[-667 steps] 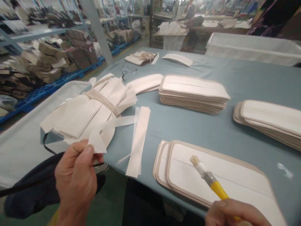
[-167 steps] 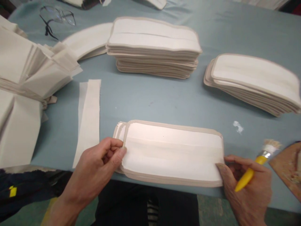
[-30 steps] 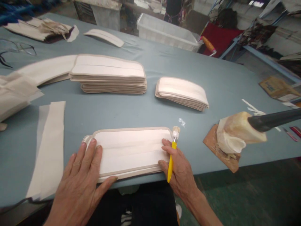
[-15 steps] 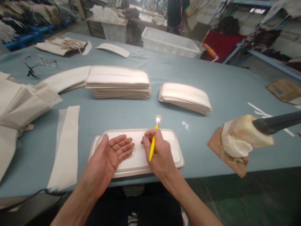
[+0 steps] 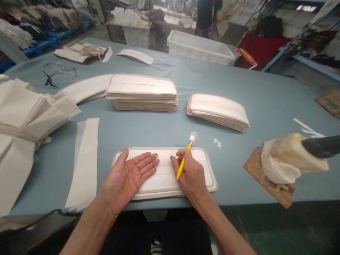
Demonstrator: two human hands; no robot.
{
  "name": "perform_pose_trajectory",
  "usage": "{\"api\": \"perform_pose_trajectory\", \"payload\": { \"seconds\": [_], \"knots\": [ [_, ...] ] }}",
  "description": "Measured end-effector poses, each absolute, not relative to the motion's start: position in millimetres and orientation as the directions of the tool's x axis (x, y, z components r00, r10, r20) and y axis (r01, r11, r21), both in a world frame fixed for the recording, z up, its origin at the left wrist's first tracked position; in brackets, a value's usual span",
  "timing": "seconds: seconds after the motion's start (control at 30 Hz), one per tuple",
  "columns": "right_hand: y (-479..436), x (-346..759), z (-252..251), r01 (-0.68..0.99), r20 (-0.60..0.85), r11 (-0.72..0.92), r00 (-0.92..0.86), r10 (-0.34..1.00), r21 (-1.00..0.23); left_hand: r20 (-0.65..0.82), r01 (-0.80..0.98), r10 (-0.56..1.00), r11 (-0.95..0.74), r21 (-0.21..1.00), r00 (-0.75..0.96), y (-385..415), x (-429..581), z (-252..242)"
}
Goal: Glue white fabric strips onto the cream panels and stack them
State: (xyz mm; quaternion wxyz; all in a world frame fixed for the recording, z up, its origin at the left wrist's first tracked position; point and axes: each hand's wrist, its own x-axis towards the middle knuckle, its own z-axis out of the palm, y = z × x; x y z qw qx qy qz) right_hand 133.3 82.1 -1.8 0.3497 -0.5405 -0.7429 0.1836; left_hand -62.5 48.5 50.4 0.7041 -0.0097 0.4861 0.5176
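Note:
A flat white fabric panel with beige edging (image 5: 204,166) lies on a thin pile at the near edge of the blue-grey table (image 5: 265,102). My left hand (image 5: 130,177) rests on its left half, palm up, fingers spread, holding nothing. My right hand (image 5: 190,173) lies on the panel's right half, fingers closed round a yellow-handled brush (image 5: 186,156) whose bristles point away from me.
Two piles of similar panels (image 5: 143,92) (image 5: 217,110) sit mid-table. White cloth strips (image 5: 85,159) and a tied bundle of cloth pieces (image 5: 23,117) lie left. A glue-crusted pot (image 5: 284,159) with a dark handle stands right on a board. Glasses (image 5: 57,72) and a clear bin (image 5: 199,47) lie farther back.
Little has moved in the last half second; the view shifted slightly. A second ago my left hand lay palm down on the panel; it has turned palm up, and my right hand moved inward.

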Motion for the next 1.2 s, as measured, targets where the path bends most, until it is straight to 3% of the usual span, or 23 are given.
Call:
{"api": "perform_pose_trajectory", "payload": {
  "seconds": [0.2, 0.43, 0.53, 0.73, 1.03, 1.2],
  "knots": [
    [77, 155, 18, 0.631, 0.425, 0.43, -0.171, 0.889, -0.646, -0.704, -0.801, 0.71, 0.424, 0.423, 0.004, 46, -66, 67],
    [57, 116, 61, 0.311, 0.504, 0.578, -0.289, 0.814, -0.754, -0.733, -0.84, 0.665, 0.473, 0.266, 0.143, 23, -56, 89],
    [51, 108, 69, 0.243, 0.468, 0.532, -0.274, 0.84, -0.812, -0.633, -0.847, 0.734, 0.481, 0.227, 0.247, 6, -56, 82],
    [38, 116, 68, 0.273, 0.448, 0.519, -0.283, 0.848, -0.81, -0.336, -0.845, 0.843, 0.499, 0.191, 0.421, -22, -57, 70],
    [20, 133, 65, 0.086, 0.377, 0.458, -0.445, 0.812, -0.885, -0.205, -0.821, 0.825, 0.556, 0.128, 0.527, -39, -52, 63],
    [9, 149, 63, 0.061, 0.369, 0.465, -0.522, 0.769, -0.883, -0.261, -0.816, 0.819, 0.557, 0.152, 0.511, -53, -47, 57]
  ]
}}
